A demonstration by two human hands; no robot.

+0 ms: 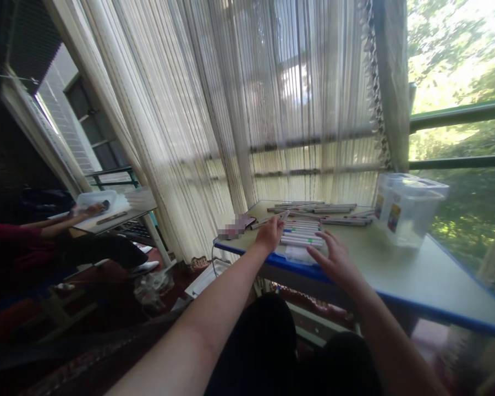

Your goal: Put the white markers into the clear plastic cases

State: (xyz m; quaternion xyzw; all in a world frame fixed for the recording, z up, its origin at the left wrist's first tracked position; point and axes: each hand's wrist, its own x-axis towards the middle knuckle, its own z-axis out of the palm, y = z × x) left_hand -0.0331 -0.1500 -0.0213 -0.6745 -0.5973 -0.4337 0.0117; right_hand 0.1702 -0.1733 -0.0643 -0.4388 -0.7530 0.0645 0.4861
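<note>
A row of white markers (300, 241), some with green or blue bands, lies side by side near the front edge of the table. Beneath its near end sits a clear plastic piece (300, 254). My left hand (269, 235) is at the left of the row, its fingers closed on a slim white marker (286, 215) that points up and away. At the right end of the row is my right hand (334, 254), fingers spread and holding nothing. Behind the row, more loose markers (334, 209) are scattered in small groups.
Clear plastic containers (408, 212) stand on the right of the blue-edged table (396, 269). A phone-like object (243, 223), partly blurred, lies at its left corner. Sheer curtains (297, 137) hang behind. At far left, another person's hands (93, 210) work at a second table.
</note>
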